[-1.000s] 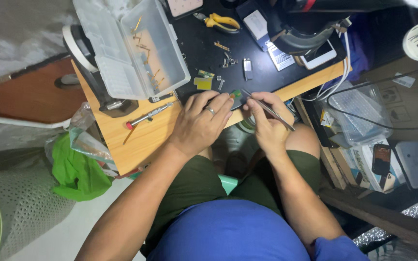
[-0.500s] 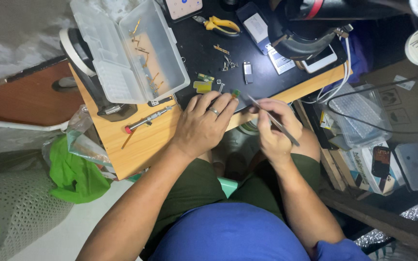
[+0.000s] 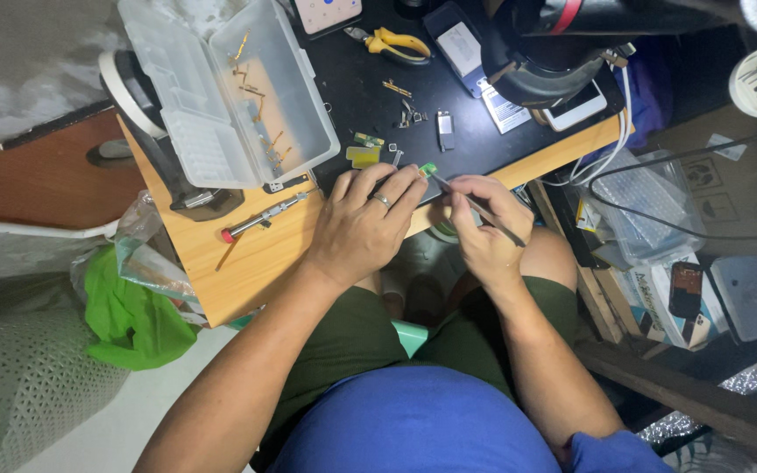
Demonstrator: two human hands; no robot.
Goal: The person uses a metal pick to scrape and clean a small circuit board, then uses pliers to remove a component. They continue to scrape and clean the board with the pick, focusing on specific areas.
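the left hand (image 3: 365,223) lay palm down at the near edge of the black work mat (image 3: 370,96), fingers loosely spread and slightly curled, a ring on one finger. its fingertips pressed on a small green circuit board (image 3: 428,169), which sat on the mat just beyond them. the right hand (image 3: 484,228) was closed narrowly around metal tweezers (image 3: 475,206), held like a pen, with the tip meeting the green board; whether it actually gripped a part there was too small to tell. both forearms came up from the lap, wrists bent inward so the hands nearly touched.

to the left, on the wooden desk (image 3: 247,263), a clear plastic parts box (image 3: 229,88) stood open, its lid laid back, with a few small gold-coloured pieces scattered in the compartments. a red-tipped screwdriver (image 3: 265,216) lay on the wood near the box. yellow-handled cutters (image 3: 392,41) rested at the far side of the mat.
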